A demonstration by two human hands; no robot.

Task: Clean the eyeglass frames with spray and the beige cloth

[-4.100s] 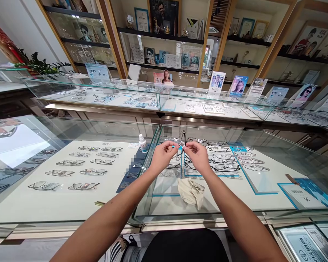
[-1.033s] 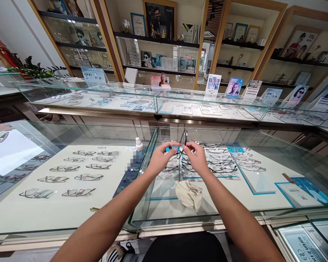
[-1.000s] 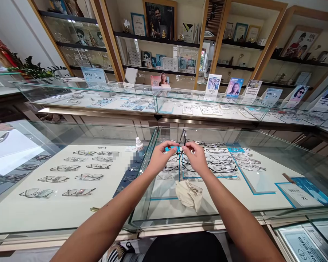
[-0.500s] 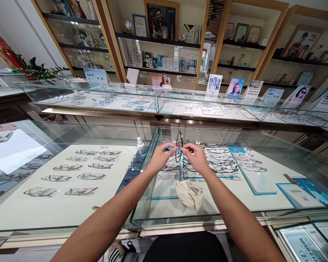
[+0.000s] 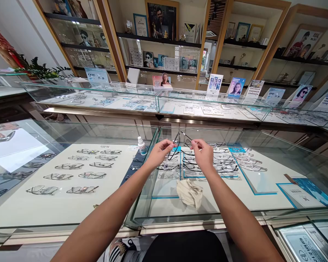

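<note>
A pair of dark-framed eyeglasses (image 5: 179, 137) is held up above the glass display counter, one temple swung out to the right. My left hand (image 5: 160, 153) pinches the frame front, which I see nearly edge-on. Between the fingers of my right hand (image 5: 203, 153) is the end of the temple. Directly below lie rows of dark eyeglasses (image 5: 221, 160) in the case, partly hidden by my hands. A crumpled beige cloth (image 5: 189, 193) rests nearer to me, between my forearms.
A small white bottle (image 5: 142, 146) stands left of my left hand. Another glass case (image 5: 71, 207) with rows of eyeglasses is on the left. Beyond runs a second glass counter (image 5: 120, 87) with standing cards (image 5: 236, 87). Wooden-framed shelves (image 5: 158, 40) line the back.
My hands have moved apart, the right one going rightward with the temple. The temple now angles away from the frame front, where before the eyeglasses looked folded together.
</note>
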